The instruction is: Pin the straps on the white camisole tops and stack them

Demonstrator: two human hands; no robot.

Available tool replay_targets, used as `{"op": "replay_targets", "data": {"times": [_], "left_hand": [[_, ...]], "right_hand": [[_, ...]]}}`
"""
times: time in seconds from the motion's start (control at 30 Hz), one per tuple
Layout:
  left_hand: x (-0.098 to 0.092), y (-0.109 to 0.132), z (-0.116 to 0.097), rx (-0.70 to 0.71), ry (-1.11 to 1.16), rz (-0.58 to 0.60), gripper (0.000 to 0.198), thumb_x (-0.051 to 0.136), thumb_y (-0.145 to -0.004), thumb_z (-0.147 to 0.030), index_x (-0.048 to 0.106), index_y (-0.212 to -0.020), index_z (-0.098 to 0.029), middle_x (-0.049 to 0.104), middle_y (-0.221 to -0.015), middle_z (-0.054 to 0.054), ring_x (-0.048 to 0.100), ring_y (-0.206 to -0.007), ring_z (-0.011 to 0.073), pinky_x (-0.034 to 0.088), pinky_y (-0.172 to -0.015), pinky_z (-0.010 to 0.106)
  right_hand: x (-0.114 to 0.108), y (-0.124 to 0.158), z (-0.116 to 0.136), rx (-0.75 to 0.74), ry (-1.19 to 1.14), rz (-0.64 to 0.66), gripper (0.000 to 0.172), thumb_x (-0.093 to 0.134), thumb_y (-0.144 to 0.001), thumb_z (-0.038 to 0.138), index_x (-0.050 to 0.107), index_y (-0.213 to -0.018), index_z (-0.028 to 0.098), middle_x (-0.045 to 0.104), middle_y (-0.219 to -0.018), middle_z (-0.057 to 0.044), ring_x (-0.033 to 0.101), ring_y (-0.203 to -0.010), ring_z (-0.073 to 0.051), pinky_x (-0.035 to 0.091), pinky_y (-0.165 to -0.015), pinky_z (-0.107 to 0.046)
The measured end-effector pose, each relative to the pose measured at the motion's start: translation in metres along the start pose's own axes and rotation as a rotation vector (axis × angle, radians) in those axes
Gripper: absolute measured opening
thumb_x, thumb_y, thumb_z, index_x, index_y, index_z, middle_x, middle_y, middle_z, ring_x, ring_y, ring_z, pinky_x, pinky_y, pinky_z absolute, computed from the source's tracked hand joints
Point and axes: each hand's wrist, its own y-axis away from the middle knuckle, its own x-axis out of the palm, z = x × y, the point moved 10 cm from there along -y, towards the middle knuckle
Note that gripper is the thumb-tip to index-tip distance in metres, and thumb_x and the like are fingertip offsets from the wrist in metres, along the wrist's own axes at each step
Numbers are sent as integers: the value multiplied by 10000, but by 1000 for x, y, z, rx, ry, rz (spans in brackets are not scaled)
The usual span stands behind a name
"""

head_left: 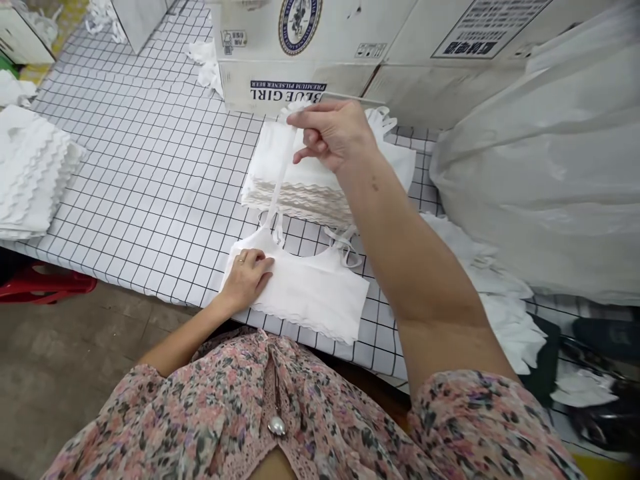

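A white cropped camisole top [310, 287] lies on the checked tablecloth at the table's front edge, its scalloped hem toward me. My left hand [247, 279] rests on its left side, palm down, fingers lying on the fabric. Between thumb and forefinger, my right hand [330, 132] pinches the upper end of the left shoulder strap [283, 177], which is pulled taut away from me. The other strap [350, 247] sits loosely curled at the top's right shoulder. Just beyond is a stack of similar white tops [300, 193], partly hidden by my right hand and forearm.
A beer carton [310, 73] stands behind the stack. At right are a large whitish plastic bag [530, 173] and a heap of white garments [500, 293]. Another white pile [30, 173] lies far left, above a red plastic stool [47, 283].
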Motion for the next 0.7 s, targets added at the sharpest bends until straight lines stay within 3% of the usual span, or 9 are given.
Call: {"op": "replay_targets", "data": {"times": [0.1, 0.17, 0.27, 0.33, 0.4, 0.53, 0.6, 0.7], "left_hand": [[-5, -1, 4, -49, 109, -16, 270, 623, -1021, -280, 734, -1252, -197, 674, -1236, 166, 617, -1174, 330, 558, -1003, 551], [-14, -4, 9, -110, 332, -51, 267, 656, -1008, -291, 741, -1247, -208, 703, -1220, 145, 657, -1163, 300, 579, -1030, 530], [-32, -13, 29, -256, 750, -121, 285, 645, -1024, -309, 734, -1276, -208, 752, -1231, 118, 731, -1103, 222, 625, -1021, 433], [-50, -22, 50, -344, 847, -185, 287, 674, -996, -296, 750, -1254, -196, 773, -1240, 110, 747, -1081, 193, 633, -1010, 386], [-70, -34, 72, -396, 784, -219, 281, 732, -931, -280, 776, -1189, -179, 789, -1202, 104, 744, -1062, 188, 635, -986, 361], [-98, -56, 111, -433, 502, -203, 217, 728, -879, -247, 799, -1070, -171, 790, -1127, 83, 728, -977, 168, 624, -919, 327], [-101, -65, 122, -427, 378, -179, 194, 707, -872, -213, 797, -1041, -181, 775, -1108, 68, 717, -943, 155, 611, -898, 312], [-92, -78, 129, -392, 280, -89, 233, 718, -852, -188, 787, -1074, -205, 740, -1125, 55, 706, -908, 148, 598, -872, 308]], "right_hand": [[-7, 25, 23, -234, 155, -59, 243, 892, -787, 452, 734, -855, 281, 551, -606, 18, 370, -512, -148, 632, -628, -452], [-4, 56, 29, -433, 301, -90, 186, 802, -897, 441, 766, -900, 258, 657, -725, -17, 495, -583, -160, 596, -650, -419], [12, 105, 12, -688, 504, -41, 182, 687, -984, 366, 779, -901, 233, 730, -816, -33, 611, -691, -155, 532, -671, -343], [15, 130, -8, -801, 635, -30, 210, 628, -1017, 313, 765, -884, 223, 706, -750, -27, 615, -672, -144, 497, -658, -308], [10, 142, -27, -833, 721, -52, 216, 600, -1030, 269, 754, -887, 218, 699, -727, -27, 625, -661, -143, 487, -661, -296], [-8, 149, -49, -759, 764, -70, 183, 619, -1015, 256, 763, -907, 221, 744, -772, -39, 655, -664, -158, 498, -663, -297], [-9, 155, -55, -734, 765, -50, 183, 619, -1012, 255, 767, -910, 219, 755, -785, -45, 664, -665, -163, 506, -663, -301], [-1, 172, -61, -753, 803, 12, 236, 573, -1036, 254, 765, -906, 210, 762, -803, -56, 683, -696, -173, 514, -673, -300]]}}
